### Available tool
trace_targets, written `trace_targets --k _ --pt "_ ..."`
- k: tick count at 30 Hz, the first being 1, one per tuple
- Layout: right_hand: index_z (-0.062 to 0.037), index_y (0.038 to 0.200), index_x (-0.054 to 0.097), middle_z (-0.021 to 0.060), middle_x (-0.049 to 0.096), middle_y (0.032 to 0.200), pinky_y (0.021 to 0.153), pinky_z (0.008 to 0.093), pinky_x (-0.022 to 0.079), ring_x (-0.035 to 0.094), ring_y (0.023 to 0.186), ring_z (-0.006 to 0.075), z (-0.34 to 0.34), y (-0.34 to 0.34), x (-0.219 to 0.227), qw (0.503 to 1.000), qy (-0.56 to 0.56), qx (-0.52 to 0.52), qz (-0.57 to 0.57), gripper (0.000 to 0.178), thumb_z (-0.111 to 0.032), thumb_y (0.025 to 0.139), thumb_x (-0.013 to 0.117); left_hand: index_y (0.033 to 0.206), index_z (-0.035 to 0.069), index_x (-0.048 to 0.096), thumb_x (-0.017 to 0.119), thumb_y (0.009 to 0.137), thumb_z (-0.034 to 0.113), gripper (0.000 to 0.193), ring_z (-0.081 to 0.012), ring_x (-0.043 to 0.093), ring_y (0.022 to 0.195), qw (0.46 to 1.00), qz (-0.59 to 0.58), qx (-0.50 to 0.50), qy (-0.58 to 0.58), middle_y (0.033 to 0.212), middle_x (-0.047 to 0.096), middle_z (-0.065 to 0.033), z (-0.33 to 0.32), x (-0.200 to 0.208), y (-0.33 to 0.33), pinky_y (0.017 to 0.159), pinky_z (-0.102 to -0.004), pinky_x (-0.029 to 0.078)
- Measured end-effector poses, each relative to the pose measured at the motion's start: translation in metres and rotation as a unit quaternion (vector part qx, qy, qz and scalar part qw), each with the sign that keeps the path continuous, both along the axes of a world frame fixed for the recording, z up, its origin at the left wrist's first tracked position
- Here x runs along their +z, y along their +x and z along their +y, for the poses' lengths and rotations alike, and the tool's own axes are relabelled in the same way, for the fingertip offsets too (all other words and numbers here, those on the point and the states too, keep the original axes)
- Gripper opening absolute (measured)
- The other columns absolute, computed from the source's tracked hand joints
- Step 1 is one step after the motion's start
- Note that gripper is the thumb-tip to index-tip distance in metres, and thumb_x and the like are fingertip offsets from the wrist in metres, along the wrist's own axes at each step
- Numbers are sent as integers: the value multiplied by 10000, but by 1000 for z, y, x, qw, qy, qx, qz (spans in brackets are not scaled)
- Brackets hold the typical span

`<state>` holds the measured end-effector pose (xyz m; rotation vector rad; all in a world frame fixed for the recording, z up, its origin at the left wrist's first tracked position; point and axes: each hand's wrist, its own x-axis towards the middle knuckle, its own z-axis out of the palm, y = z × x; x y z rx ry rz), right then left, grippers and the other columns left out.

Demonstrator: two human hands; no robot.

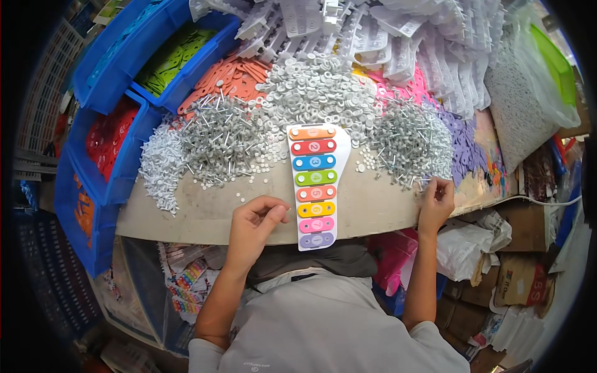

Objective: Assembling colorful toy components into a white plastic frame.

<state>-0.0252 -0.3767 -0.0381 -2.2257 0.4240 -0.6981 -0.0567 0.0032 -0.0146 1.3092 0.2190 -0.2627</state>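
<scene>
A toy xylophone with a white base lies upright in front of me, its lower end reaching the table's front edge. Its bars run orange, red, blue, green, coral, yellow, pink and purple; white round caps show on the upper bars, bare holes on the lowest ones. Just left of the yellow bar, my left hand is closed in a pinch, with perhaps a tiny pale piece at the fingertips. My right hand pinches at the near edge of the right pile of nails; what its fingers hold is hidden.
Behind the xylophone rises a heap of white washers, with another nail pile and small white pegs leftward. Blue bins hold coloured bars. White bases are stacked at the back; a clear bag stands right.
</scene>
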Motion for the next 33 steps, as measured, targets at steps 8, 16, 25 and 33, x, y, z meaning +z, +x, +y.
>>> trace_targets --k 8,16,25,33 --pt "-3 967 636 80 614 903 691 317 452 564 818 186 2 -7 4 982 -184 35 4 119 -120 989 638 1011 -25 717 678 985 123 156 -98 637 810 1000 14 -3 3 869 698 -42 0 -4 -1 758 -235 493" --pt "-14 925 602 88 583 864 693 335 451 555 815 198 7 -14 8 953 -278 85 82 141 -134 991 636 1042 -13 721 668 988 114 148 -96 655 828 1000 4 -10 -26 900 716 -44 -2 -4 -4 746 -230 498" --pt "-54 947 578 -25 594 820 660 212 457 561 724 51 104 -27 52 939 230 221 131 106 -59 956 683 1100 -31 709 655 990 67 156 -113 679 932 995 21 -63 -76 1015 726 -64 -11 -7 0 858 -257 544" --pt "-10 973 626 2 645 810 653 207 462 585 723 56 143 -16 52 818 418 309 248 103 -96 977 683 1082 -48 710 673 985 65 153 -79 667 923 994 17 -71 -76 1034 715 -56 -14 -11 5 833 -222 552"
